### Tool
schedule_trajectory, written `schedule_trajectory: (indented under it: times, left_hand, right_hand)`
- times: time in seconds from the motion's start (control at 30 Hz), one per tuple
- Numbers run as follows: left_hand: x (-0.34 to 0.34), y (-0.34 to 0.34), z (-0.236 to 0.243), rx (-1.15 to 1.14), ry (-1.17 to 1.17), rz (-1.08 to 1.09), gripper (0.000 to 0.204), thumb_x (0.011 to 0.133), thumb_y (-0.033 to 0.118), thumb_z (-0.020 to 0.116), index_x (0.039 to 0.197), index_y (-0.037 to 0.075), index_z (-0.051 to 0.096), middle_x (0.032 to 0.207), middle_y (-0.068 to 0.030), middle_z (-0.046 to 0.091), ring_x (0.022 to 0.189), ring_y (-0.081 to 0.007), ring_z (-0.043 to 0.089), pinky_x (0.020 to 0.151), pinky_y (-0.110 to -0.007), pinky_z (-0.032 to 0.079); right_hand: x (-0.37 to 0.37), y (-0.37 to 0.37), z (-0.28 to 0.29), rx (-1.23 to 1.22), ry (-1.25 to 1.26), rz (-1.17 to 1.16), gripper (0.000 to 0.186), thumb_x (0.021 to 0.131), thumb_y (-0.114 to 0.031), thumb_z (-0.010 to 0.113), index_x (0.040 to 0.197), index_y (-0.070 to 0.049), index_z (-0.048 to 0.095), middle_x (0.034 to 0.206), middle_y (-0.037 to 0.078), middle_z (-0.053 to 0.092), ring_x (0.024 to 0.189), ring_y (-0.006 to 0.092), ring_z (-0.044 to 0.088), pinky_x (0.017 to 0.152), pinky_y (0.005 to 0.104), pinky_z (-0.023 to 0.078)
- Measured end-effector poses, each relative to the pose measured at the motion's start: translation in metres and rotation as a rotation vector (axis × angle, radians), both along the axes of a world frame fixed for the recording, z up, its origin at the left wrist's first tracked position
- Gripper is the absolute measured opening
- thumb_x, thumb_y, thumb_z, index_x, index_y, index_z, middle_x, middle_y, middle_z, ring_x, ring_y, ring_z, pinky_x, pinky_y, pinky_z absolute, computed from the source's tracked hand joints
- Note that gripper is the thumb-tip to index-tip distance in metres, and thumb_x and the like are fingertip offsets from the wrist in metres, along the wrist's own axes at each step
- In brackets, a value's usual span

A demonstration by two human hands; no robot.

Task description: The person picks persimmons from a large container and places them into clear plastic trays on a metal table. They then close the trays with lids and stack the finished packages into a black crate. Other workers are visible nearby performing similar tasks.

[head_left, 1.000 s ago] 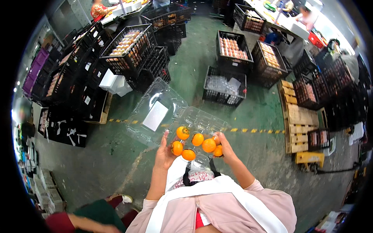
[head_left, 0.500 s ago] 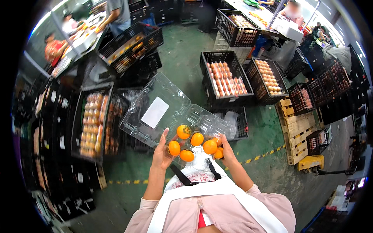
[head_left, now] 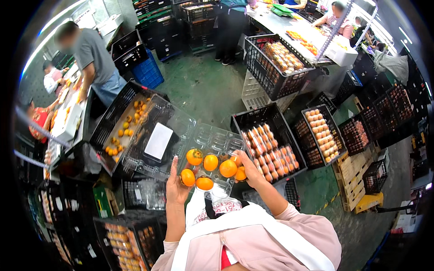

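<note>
I hold an open clear plastic clamshell tray (head_left: 217,140) in front of my chest. Several orange persimmons (head_left: 210,162) sit in its nearer pockets; the far pockets are bare. Its hinged lid (head_left: 158,137), with a white label, hangs open to the left. My left hand (head_left: 177,187) supports the tray's left edge, fingers up beside one fruit. My right hand (head_left: 247,169) grips the right edge, next to another fruit.
Black crates of packed fruit (head_left: 266,147) stand on the green floor to my right, with more crates (head_left: 322,135) beyond. A crate of loose persimmons (head_left: 124,128) lies at left. Other people work at tables (head_left: 92,58) at the left and top. A wooden pallet (head_left: 355,176) is at right.
My view has swung left across the floor; different crates and the people at the tables have come into sight. The tray and both hands keep the same pose.
</note>
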State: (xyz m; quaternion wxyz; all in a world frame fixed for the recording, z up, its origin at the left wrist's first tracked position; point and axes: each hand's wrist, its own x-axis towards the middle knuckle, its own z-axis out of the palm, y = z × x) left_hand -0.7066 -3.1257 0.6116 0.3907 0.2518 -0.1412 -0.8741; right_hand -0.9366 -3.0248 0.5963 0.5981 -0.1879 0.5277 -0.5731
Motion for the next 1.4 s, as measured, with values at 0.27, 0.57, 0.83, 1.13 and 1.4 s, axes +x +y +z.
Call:
schedule_trajectory:
  times: [0.27,0.57,0.83,1.13,1.4]
  left_hand:
    - [-0.118,-0.251,-0.004,0.052,0.004,-0.250,0.043,0.094,0.033,0.043,0.135,0.026,0.032,0.130,-0.0173,0.041,0.105,-0.0357,0.054,0.082,-0.044,0.050]
    - [-0.296,-0.458,-0.011,0.081,0.041,-0.551,0.043,0.093,0.036,0.043,0.133,0.024,0.032,0.130,-0.0179,0.042,0.104,-0.0355,0.055,0.084,-0.043,0.048]
    - [-0.430,-0.626,-0.014,0.072,0.032,-0.599,0.043,0.093,0.035,0.044,0.133,0.028,0.033,0.125,-0.0144,0.043,0.105,-0.0346,0.052,0.088,-0.048,0.043]
    - [-0.616,-0.800,-0.014,0.041,-0.002,-0.858,0.041,0.094,0.036,0.042,0.133,0.028,0.033,0.131,-0.0147,0.042,0.107,-0.0356,0.053,0.085,-0.047,0.046]
    - [-0.792,-0.890,0.007,-0.038,-0.031,-1.187,0.040,0.094,0.036,0.041,0.131,0.023,0.035,0.122,-0.0135,0.048,0.107,-0.0326,0.053,0.091,-0.049,0.041]
  right_hand:
    - [-0.078,-0.196,0.004,0.109,-0.068,-0.408,0.049,0.090,-0.055,0.037,0.105,-0.010,0.050,0.084,0.006,0.059,0.063,0.0164,0.058,0.041,0.0286,0.045]
    - [-0.206,-0.351,-0.007,0.181,-0.102,-0.631,0.055,0.088,-0.059,0.035,0.111,-0.011,0.045,0.087,0.007,0.058,0.066,0.0147,0.059,0.043,0.0276,0.048]
    - [-0.345,-0.513,-0.009,0.102,-0.077,-0.553,0.047,0.091,-0.056,0.033,0.107,-0.013,0.044,0.083,0.006,0.057,0.060,0.0144,0.058,0.041,0.0264,0.045]
    - [-0.471,-0.660,-0.006,0.096,-0.069,-0.829,0.056,0.089,-0.059,0.033,0.103,-0.008,0.050,0.079,0.008,0.060,0.064,0.0154,0.060,0.044,0.0269,0.047]
    - [-0.544,-0.740,-0.005,0.000,-0.095,-1.200,0.045,0.092,-0.054,0.031,0.114,-0.016,0.042,0.094,0.006,0.057,0.069,0.0180,0.060,0.044,0.0296,0.047]
